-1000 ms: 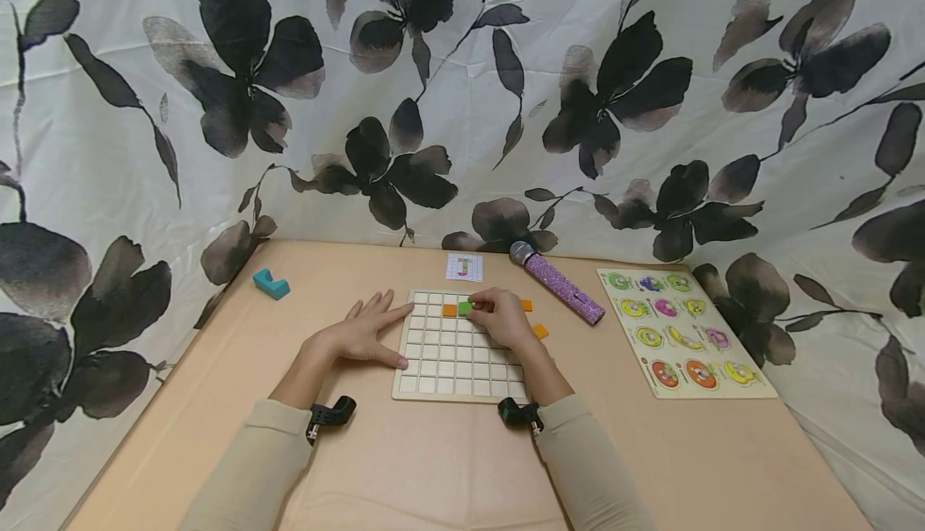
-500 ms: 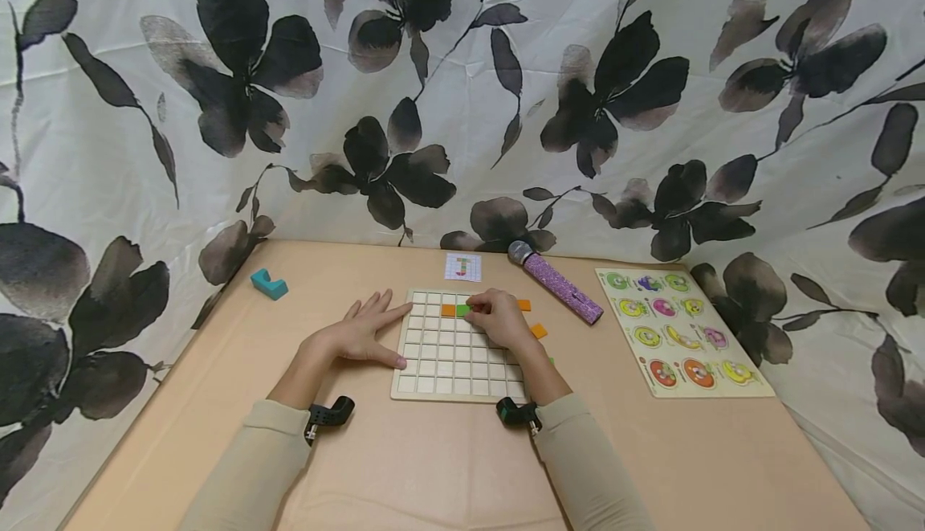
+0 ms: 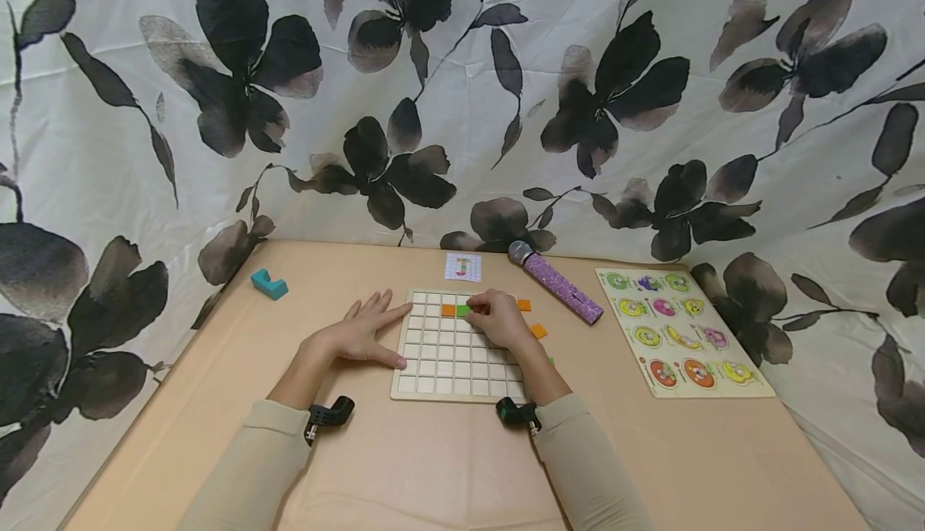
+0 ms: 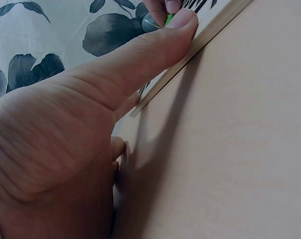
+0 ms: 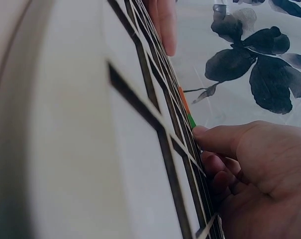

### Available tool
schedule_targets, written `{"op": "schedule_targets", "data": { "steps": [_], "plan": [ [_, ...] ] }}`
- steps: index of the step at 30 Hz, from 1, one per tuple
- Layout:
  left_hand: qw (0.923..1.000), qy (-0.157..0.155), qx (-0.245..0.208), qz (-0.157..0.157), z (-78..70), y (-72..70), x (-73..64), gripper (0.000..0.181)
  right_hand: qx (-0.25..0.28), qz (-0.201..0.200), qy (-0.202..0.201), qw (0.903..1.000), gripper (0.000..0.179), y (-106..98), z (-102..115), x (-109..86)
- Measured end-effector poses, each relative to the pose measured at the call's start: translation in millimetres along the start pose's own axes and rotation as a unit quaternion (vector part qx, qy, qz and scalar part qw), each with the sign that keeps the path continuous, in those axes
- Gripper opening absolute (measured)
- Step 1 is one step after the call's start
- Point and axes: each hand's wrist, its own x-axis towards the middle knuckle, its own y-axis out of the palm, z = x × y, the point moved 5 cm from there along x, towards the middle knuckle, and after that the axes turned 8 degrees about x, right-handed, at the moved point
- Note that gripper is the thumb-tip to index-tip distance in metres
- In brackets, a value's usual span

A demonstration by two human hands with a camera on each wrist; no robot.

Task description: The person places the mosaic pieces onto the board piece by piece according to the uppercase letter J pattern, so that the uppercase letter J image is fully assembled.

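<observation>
A white square grid board with a pale wooden edge lies in front of the person. The left hand has its fingers spread at the board's left side; its thumb rests on the edge and the index fingertip meets the upper left corner. In the board's second row sit an orange square tile and, to its right, a green square tile. The right hand pinches the green tile, thumb at its edge and the other fingers curled. This hand hides part of the board's upper right.
Loose orange tiles lie right of the board. Behind it is a small pattern card. A glittery purple microphone and a fruit picture board are at the right. A turquoise block sits far left, near the floral cloth.
The green tile has settled flat into its square beside the orange tile. The right hand stays at it, and the left hand keeps its place on the board's edge.
</observation>
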Motion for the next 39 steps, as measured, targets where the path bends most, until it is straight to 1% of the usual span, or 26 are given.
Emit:
{"op": "schedule_targets", "data": {
  "steps": [15,24,27,32,39],
  "plan": [
    [1.0,-0.005,0.002,0.004,-0.7,-1.4,0.8,0.111,0.002,0.003,-0.002,1.0,0.028,0,1,-0.3],
    [1.0,-0.002,0.0,0.001,-1.3,-0.2,0.5,0.112,0.012,0.006,0.002,0.9999,0.028,-1,3,-1.2],
    [1.0,0.0,-0.002,-0.001,-1.6,-0.1,0.2,0.112,0.023,0.008,0.002,0.9997,0.029,-2,4,-1.4],
    [1.0,-0.002,-0.003,-0.001,-2.2,0.1,-0.4,0.112,0.042,0.015,-0.012,0.999,0.031,-5,10,-2.1],
    [1.0,0.0,-0.004,-0.003,-2.0,-0.1,0.4,0.111,0.037,0.041,-0.039,0.9977,0.033,-12,22,-5.8]
  ]
}}
